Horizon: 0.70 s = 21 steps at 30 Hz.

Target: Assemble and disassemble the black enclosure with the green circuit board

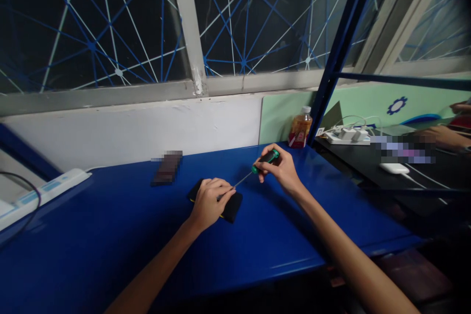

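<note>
My right hand grips the green and black handle of a screwdriver. Its thin metal shaft slopes down to the left, and the tip reaches the fingertips of my left hand. Those fingers are pinched together around something small and dark that I cannot make out. Beneath my left hand lies a black, flat, pouch-like item with a yellow edge, partly covered by the hand, on the blue table.
A blurred dark phone-like slab lies behind my left hand. A drink bottle stands at the back right by a blue post. White power strips sit at far left and right. Another person's hand is over the black neighbouring table.
</note>
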### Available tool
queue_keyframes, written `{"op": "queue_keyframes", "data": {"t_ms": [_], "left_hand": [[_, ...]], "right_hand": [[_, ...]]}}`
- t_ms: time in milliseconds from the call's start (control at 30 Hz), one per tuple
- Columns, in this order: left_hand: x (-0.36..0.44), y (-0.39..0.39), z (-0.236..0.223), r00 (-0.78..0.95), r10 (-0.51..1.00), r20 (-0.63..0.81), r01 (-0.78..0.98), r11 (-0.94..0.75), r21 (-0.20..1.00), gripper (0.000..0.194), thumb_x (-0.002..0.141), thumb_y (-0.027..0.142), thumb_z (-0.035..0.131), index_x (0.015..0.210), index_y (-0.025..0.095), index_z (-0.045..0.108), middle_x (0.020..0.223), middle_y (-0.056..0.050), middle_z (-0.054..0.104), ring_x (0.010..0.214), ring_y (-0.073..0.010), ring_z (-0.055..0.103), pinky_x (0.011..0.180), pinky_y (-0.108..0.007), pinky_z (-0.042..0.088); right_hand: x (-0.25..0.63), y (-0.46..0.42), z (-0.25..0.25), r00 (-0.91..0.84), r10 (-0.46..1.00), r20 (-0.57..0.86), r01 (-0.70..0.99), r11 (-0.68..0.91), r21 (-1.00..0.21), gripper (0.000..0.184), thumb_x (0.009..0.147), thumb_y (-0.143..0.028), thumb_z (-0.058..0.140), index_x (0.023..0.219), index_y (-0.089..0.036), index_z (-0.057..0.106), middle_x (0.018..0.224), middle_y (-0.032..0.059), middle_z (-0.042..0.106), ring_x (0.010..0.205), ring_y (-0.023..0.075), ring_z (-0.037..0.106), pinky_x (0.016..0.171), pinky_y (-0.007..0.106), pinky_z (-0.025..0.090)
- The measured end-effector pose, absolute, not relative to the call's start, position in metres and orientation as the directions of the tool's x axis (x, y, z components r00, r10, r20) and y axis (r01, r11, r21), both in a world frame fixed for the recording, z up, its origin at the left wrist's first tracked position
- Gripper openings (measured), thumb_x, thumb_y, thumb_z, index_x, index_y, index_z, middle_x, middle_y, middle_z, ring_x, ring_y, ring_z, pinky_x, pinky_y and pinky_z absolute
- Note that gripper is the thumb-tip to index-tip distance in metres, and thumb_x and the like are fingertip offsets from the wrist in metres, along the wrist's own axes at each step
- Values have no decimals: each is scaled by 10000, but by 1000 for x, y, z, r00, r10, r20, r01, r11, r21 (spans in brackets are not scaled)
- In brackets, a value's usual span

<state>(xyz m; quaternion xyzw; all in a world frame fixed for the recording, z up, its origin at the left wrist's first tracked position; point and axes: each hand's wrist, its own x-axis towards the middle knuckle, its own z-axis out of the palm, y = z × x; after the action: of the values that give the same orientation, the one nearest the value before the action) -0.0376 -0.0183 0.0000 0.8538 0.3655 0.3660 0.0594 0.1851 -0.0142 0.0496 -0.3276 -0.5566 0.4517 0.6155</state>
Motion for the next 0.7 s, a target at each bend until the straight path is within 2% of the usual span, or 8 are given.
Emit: {"op": "queue_keyframes", "data": {"t_ms": [300, 400, 433, 533, 567, 633, 700], "left_hand": [[-38, -21, 4, 545, 685, 484, 609, -720, 333, 181, 932, 237, 517, 921, 246, 697, 958, -4, 704, 957, -198, 603, 833, -383, 372], [-43, -21, 9, 552, 714, 431, 622, -697, 357, 198, 921, 340, 538, 1055, 274, 668, 1075, -19, 686, 1052, -223, 579, 891, -413, 361], [-46, -21, 12, 570, 721, 395, 619, -692, 371, 286, 890, 409, 573, 1144, 292, 628, 1141, -26, 667, 1104, -241, 557, 925, -432, 347], [-57, -20, 21, 697, 678, 232, 559, -717, 416, 922, 636, 603, 744, 1418, 321, 345, 1296, -57, 587, 1231, -312, 465, 1019, -491, 274], [-59, -20, 24, 724, 662, 193, 548, -723, 421, 1023, 585, 610, 771, 1442, 324, 292, 1315, -60, 573, 1252, -322, 443, 1031, -492, 262], [-62, -20, 26, 744, 649, 161, 546, -729, 412, 1020, 578, 573, 794, 1438, 334, 300, 1322, -56, 568, 1248, -323, 448, 1037, -493, 256], [-61, -20, 26, 740, 649, 176, 548, -734, 401, 925, 594, 521, 806, 1394, 328, 385, 1307, -54, 579, 1211, -317, 483, 1024, -490, 276]], "right_hand": [[186, -19, 51, -93, 888, 451, -113, 441, -890, 348, 681, -167, 732, 861, -215, 438, 701, -7, 672, 414, 131, 604, 402, 253, 490], [187, -19, 52, -91, 890, 447, -120, 436, -892, 346, 679, -159, 730, 855, -213, 437, 691, -7, 669, 408, 132, 601, 397, 252, 485], [188, -19, 52, -85, 892, 445, -121, 434, -893, 337, 685, -162, 725, 853, -212, 438, 683, -9, 666, 404, 132, 599, 393, 251, 482], [190, -18, 54, -58, 896, 441, -126, 432, -893, 314, 695, -173, 714, 845, -213, 440, 650, -29, 648, 389, 133, 592, 378, 250, 475], [192, -18, 54, -49, 897, 440, -129, 431, -893, 313, 695, -175, 713, 843, -214, 441, 638, -36, 641, 384, 134, 590, 373, 250, 474], [194, -17, 56, -33, 898, 439, -129, 432, -893, 317, 689, -176, 715, 842, -216, 441, 622, -47, 631, 378, 136, 588, 368, 252, 475], [197, -18, 58, -22, 897, 442, -126, 436, -891, 326, 681, -182, 723, 842, -218, 441, 624, -47, 635, 378, 138, 589, 369, 256, 479]]}}
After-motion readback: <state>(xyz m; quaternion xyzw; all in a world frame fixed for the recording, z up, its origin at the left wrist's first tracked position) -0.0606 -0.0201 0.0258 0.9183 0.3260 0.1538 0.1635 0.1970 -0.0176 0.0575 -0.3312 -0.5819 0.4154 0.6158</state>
